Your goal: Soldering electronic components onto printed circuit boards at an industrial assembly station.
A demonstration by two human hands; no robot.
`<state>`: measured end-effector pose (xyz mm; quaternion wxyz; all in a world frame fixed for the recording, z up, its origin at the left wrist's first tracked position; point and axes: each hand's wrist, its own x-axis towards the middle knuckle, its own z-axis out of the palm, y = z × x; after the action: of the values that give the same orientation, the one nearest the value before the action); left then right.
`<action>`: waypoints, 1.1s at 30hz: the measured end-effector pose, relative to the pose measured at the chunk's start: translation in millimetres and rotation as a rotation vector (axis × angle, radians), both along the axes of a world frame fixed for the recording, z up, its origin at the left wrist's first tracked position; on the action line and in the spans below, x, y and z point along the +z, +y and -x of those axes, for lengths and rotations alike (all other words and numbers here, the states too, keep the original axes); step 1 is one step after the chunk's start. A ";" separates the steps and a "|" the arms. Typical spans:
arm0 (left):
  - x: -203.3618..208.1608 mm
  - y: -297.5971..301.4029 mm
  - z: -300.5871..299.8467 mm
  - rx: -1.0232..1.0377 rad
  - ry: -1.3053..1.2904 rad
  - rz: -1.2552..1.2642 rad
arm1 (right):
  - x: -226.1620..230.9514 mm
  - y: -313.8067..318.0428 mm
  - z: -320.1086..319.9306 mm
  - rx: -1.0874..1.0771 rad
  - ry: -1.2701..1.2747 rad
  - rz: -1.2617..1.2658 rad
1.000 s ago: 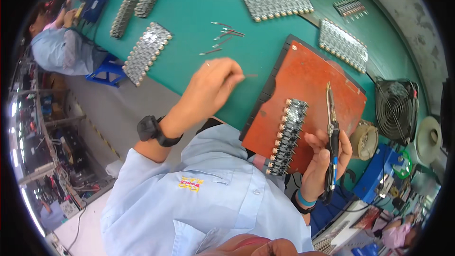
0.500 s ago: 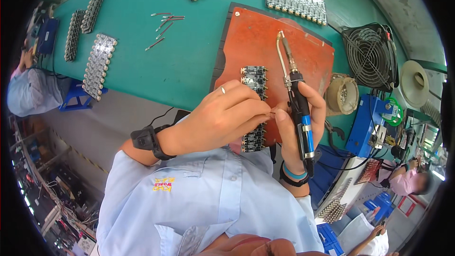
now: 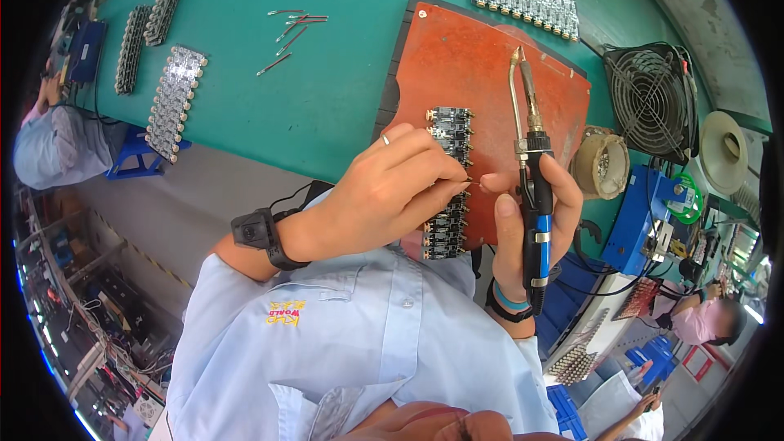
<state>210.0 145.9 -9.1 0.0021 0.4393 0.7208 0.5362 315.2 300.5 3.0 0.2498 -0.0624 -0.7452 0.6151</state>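
Observation:
My left hand (image 3: 392, 188), fingers pinched together, is over the middle of a narrow black circuit board (image 3: 446, 233) with brass-coloured pins along its right edge. A thin wire, mostly hidden, shows at its fingertips. Just to the right, my right hand (image 3: 510, 249) holds a black and blue soldering iron (image 3: 536, 212), its tip pointing away from me and a thin metal tube running alongside. The right thumb and a fingertip are apart, close to the left fingertips. The board lies on a reddish-brown work board (image 3: 498, 98).
Short dark red wires (image 3: 314, 20) lie on the green table (image 3: 269, 114). Silvery circuit panels (image 3: 523, 0) stand at the back and left. To the right are a round tin (image 3: 600, 165), a black fan (image 3: 651, 102) and a blue device (image 3: 633, 220). Other people sit at both sides.
My right thumb and fingertip have come away from the left fingertips, and the soldering iron has shifted right. My left hand keeps its pinch by the board. The whole view has shifted slightly.

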 end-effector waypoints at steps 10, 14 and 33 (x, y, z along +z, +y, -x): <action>3.7 -0.9 -2.5 -0.020 -0.049 0.011 | -0.3 -0.2 3.4 0.007 -0.017 0.001; 2.2 -0.8 -2.3 -0.022 -0.044 -0.006 | 4.5 -6.3 6.6 -0.001 -0.100 0.138; -6.4 -11.1 42.1 0.148 0.180 0.128 | 2.6 11.1 -3.4 -0.164 -0.072 0.028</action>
<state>168.0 134.8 -15.5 -0.0741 0.4304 0.7811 0.4463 318.6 311.6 5.7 0.2716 -0.1488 -0.7374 0.6003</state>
